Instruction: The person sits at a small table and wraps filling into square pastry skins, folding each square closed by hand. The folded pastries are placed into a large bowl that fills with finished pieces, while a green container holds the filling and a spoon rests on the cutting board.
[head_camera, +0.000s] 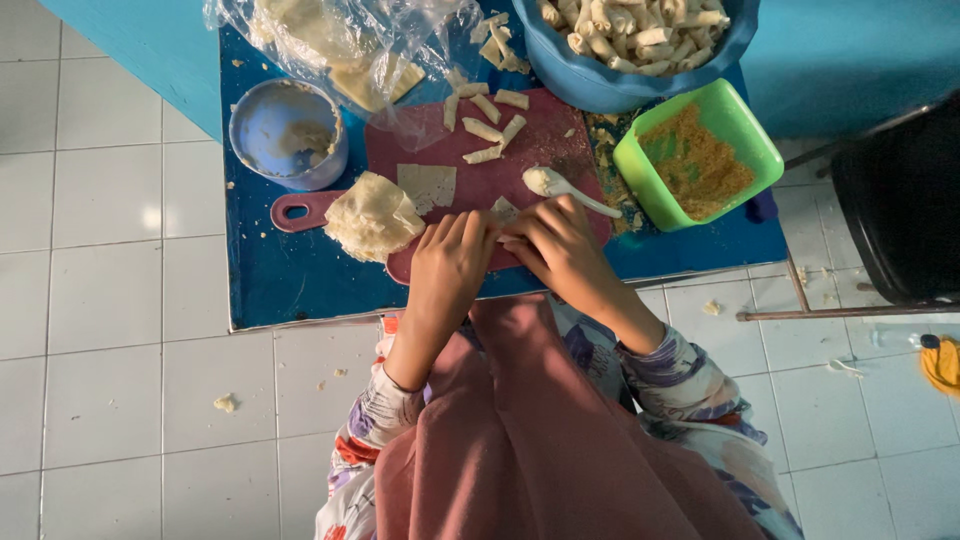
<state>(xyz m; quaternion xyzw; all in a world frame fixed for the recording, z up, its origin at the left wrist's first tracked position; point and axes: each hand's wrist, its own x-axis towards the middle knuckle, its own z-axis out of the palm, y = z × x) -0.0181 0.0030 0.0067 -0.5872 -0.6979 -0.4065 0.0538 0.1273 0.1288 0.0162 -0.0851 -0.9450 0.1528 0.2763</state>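
Low blue table (300, 290) on white floor tiles, seen from above; the person sits at its near edge, pink cloth over the lap.

Blue basin (640, 85) at the far right corner, heaped with pale finished rolls (630, 30). Clear plastic bag (340, 40) at the far edge, left of the basin, holding flat wrapper sheets. Dark red cutting board (540, 135) across the table's middle, its handle pointing to the left edge. Green square tub (745, 130) at the right edge, just beside the board, with golden-brown crumbs (700, 165) inside. Small round blue bowl (250, 125) near the far left corner, smeared pale inside.

On the board: a crumpled stack of wrappers (372, 217) at its left end, one flat square wrapper (428, 185) beside that, several loose rolls (490, 125) at the board's far side, a white spoon (560, 185) lying towards the green tub.

Left hand (452, 262) and right hand (560, 240) meet at the board's near edge, fingers curled down and pressed together over a small wrapper piece (503, 210), which is mostly hidden under them. Exact grip: cannot tell beyond fingertips closed on it.
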